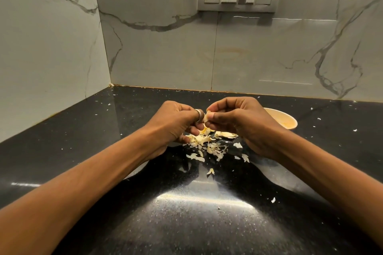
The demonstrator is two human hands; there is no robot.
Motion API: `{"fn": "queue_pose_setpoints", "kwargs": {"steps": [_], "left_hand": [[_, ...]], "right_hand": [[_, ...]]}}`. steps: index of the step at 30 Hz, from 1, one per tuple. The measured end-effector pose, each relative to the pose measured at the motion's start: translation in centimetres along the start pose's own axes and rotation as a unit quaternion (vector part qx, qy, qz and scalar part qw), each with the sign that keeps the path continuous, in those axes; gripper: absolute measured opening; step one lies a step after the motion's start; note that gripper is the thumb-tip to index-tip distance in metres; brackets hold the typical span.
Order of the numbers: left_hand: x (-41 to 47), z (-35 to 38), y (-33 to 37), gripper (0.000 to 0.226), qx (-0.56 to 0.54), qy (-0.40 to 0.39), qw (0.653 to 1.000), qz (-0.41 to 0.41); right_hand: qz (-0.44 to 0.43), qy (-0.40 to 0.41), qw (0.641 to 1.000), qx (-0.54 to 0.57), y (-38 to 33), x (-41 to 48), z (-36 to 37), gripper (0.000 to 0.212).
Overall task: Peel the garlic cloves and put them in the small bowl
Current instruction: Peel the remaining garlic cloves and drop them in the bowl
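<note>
Head — garlic clove [207, 117] pinched btw left hand [176, 125], right hand [245, 123]; small bowl [285, 119] half-hidden.

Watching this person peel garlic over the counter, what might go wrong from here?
1. The garlic clove is pinched only between fingertips of the left hand and right hand; it may slip and drop into the peel scraps on the black counter below, where it would be hard to spot.
2. The small bowl sits just behind the right hand, partly hidden by it; a careless reach might knock it, or flying peel might land inside.
</note>
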State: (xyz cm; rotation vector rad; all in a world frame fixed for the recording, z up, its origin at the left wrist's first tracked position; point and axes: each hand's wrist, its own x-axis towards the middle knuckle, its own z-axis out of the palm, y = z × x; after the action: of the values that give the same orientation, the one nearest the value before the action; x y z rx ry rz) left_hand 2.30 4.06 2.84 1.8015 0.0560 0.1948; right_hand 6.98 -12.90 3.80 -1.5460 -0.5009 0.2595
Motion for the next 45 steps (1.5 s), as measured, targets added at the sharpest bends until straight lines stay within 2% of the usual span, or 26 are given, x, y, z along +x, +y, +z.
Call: {"fn": "queue_pose_setpoints", "kwargs": {"steps": [6, 15, 22, 35, 45], "left_hand": [[0.1, 0.1, -0.2, 0.014, 0.031, 0.008, 0.999, 0.019], [0.5, 0.0, -0.8, 0.011, 0.095, 0.025, 0.992, 0.075], [0.4, 0.1, -0.8, 0.012, 0.101, 0.034, 0.991, 0.084], [0.4, 0.1, -0.8, 0.013, 0.069, 0.025, 0.996, 0.054], [0.7, 0.0, -0.8, 0.024, 0.061, 0.036, 0.997, 0.031]], "right_hand": [[0.011, 0.005, 1.0, -0.01, 0.3, 0.1, 0.1, 0.016], [0.004, 0.016, 1.0, -0.026, 0.7, 0.4, 0.2, 0.009], [-0.004, 0.02, 0.999, -0.026, 1.0, 0.6, 0.2, 0.013], [0.012, 0.01, 1.0, -0.006, 0.2, 0.0, 0.0, 0.021], [0.048, 0.009, 0.998, 0.027, 0.0, 0.4, -0.4, 0.021]]}}
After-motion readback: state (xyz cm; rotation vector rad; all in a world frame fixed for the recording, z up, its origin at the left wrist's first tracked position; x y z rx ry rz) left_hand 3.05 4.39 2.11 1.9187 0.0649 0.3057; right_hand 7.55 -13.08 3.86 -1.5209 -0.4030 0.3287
